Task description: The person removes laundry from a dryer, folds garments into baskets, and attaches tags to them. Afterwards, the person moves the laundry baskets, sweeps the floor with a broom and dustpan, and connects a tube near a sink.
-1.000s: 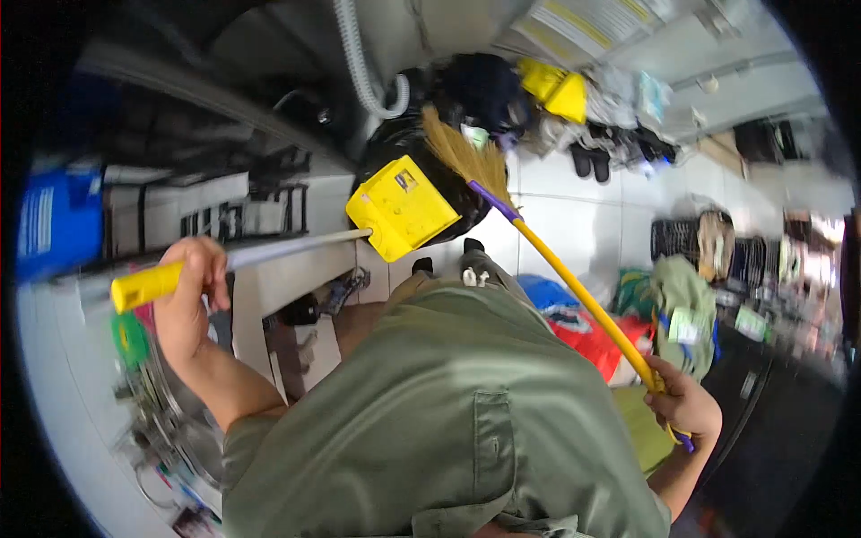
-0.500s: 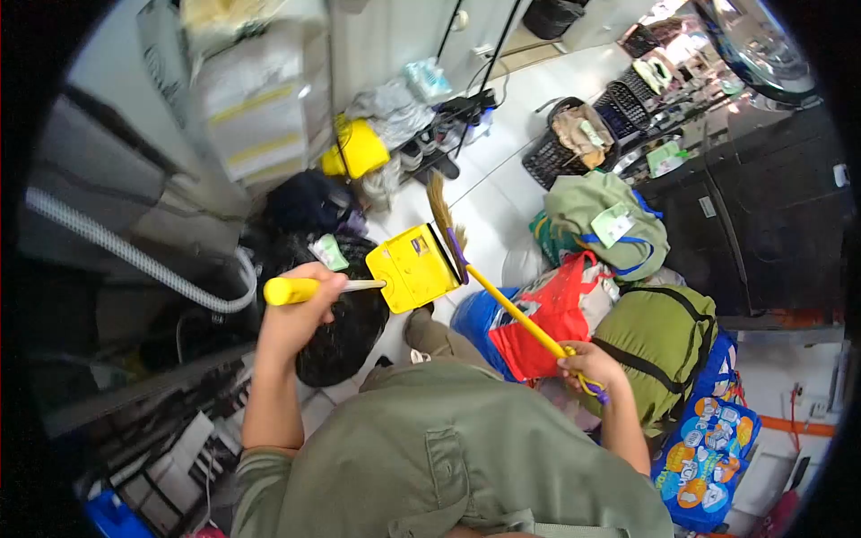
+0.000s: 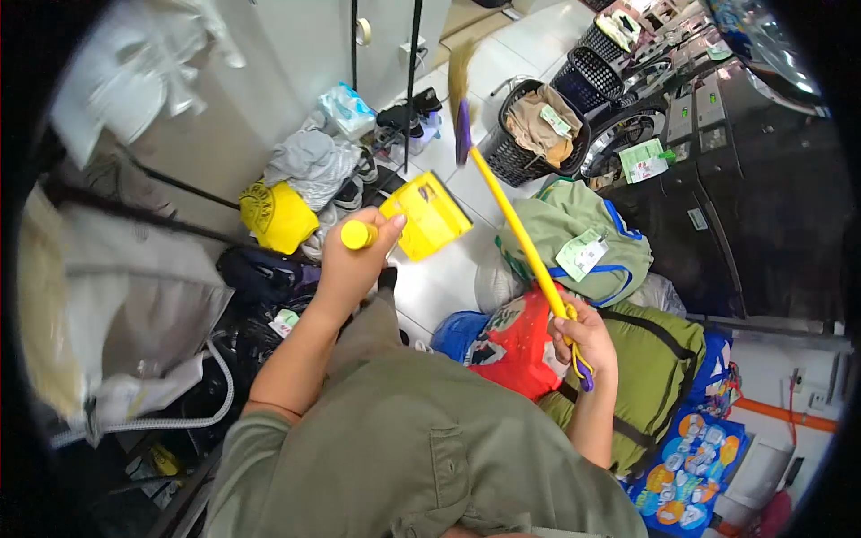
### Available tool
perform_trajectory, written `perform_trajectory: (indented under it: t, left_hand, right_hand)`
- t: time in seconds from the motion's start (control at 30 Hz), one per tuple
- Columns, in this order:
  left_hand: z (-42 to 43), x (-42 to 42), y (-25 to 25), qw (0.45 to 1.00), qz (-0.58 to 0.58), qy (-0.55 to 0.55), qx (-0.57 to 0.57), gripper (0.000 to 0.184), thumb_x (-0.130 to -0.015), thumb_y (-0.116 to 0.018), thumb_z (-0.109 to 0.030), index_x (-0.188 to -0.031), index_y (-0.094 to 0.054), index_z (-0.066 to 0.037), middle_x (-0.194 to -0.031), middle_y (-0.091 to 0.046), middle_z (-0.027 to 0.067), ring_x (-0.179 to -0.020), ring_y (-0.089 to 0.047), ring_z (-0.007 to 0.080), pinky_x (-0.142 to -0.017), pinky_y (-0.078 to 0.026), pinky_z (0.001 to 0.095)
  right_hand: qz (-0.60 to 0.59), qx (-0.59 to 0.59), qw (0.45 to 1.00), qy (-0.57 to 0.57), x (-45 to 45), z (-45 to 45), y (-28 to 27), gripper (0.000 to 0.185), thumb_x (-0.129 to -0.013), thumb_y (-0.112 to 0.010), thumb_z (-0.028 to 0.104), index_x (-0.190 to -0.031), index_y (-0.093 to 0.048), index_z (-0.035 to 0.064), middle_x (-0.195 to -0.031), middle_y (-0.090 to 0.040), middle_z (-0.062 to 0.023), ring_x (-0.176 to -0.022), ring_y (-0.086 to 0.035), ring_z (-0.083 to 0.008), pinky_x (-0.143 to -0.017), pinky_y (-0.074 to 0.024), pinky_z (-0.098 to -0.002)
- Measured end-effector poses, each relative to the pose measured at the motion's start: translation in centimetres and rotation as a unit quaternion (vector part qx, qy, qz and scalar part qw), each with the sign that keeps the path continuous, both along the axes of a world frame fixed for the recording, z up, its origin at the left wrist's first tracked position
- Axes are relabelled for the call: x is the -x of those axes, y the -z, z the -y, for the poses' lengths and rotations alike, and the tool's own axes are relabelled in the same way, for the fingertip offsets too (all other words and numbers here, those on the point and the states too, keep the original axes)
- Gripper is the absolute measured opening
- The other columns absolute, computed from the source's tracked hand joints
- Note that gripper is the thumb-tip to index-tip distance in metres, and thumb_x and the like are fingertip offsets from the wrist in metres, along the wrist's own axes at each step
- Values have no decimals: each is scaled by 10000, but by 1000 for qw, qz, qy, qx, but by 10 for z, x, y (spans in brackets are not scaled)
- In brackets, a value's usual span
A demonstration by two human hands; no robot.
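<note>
Seemingly firm, the left hand [image 3: 345, 255] wraps its grip around the handle of the dustpan [image 3: 430, 220], whose pan lies over the white floor [image 3: 437, 294]; the right hand [image 3: 590, 342] has its grip closed on the upper end of the broom [image 3: 517, 222]. Swung wide, the bristles [image 3: 459, 79] could catch the basket [image 3: 514, 148] near the floor's edge along the black machines [image 3: 762, 197], and a slack wrist could tip the pan. Foreshortening and fingers hide the dustpan's shaft; bristle tips blur, and whether the pan touches down cannot be told.
</note>
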State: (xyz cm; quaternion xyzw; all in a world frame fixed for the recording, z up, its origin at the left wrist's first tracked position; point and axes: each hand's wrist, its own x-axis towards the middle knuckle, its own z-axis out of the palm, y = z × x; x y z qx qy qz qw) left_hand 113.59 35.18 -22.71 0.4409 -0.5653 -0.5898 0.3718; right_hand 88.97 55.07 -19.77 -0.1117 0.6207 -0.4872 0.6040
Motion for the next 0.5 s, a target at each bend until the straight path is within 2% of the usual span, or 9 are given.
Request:
perform_trajectory:
  t: [0.03,0.13,0.17,0.23,0.27,0.33,0.47,0.5]
  left_hand:
    - [17,17,-6,1000,8,1,-12,278,-784,-587,-193,-579,-461,-53,-505,-400,-44,-436,-374,28,-391,-295,194]
    - [80,62,21,996,34,22,74,263,-796,-577,-239,-615,-489,-71,-531,-428,-31,-448,-419,38,-422,-339,183]
    - [101,82,28,997,35,23,58,263,-796,-577,-239,-615,-489,-71,-531,-428,-31,-448,-419,38,-422,-339,183]
    - [137,114,41,987,31,15,157,227,-790,-588,-229,-647,-518,-67,-569,-445,-31,-472,-418,35,-441,-342,182]
    - [155,134,46,989,36,23,140,227,-790,-588,-229,-647,-518,-67,-569,-445,-31,-472,-418,35,-441,-342,182]
    - [186,169,56,992,12,-1,126,200,-717,-658,-115,-650,-499,-16,-562,-470,65,-488,-444,147,-451,-355,258]
    - [244,232,68,991,6,-6,135,189,-715,-662,-110,-665,-505,-18,-556,-467,53,-484,-437,131,-452,-351,256]
    - [259,245,71,989,17,2,144,181,-747,-634,-169,-691,-525,-35,-584,-473,5,-493,-440,83,-458,-349,208]
  right_hand:
    - [-12,15,1000,10,11,16,-2,463,-758,-502,25,-1197,-355,23,-610,-462,-61,-332,-395,-111,-316,-316,-217]
    - [-25,92,994,54,38,65,4,507,-744,-528,44,-1218,-351,19,-611,-456,-73,-332,-394,-95,-307,-314,-203]
    - [-51,103,990,78,50,84,6,514,-743,-533,47,-1221,-347,18,-616,-455,-81,-329,-390,-94,-306,-314,-201]
    - [-65,89,988,108,67,116,13,522,-742,-539,51,-1224,-343,18,-621,-455,-89,-326,-387,-93,-306,-315,-198]
    - [-83,111,982,125,79,133,16,527,-742,-541,48,-1227,-337,17,-625,-455,-94,-325,-386,-92,-306,-315,-195]
    - [-104,148,971,155,102,166,26,540,-745,-541,33,-1237,-320,16,-638,-451,-108,-325,-385,-89,-305,-317,-190]
    - [-132,106,964,207,144,219,50,556,-751,-539,33,-1250,-294,22,-647,-437,-102,-323,-382,-92,-304,-326,-198]
    - [-136,101,961,219,157,230,57,560,-753,-541,38,-1252,-290,22,-646,-436,-100,-323,-383,-93,-303,-327,-199]
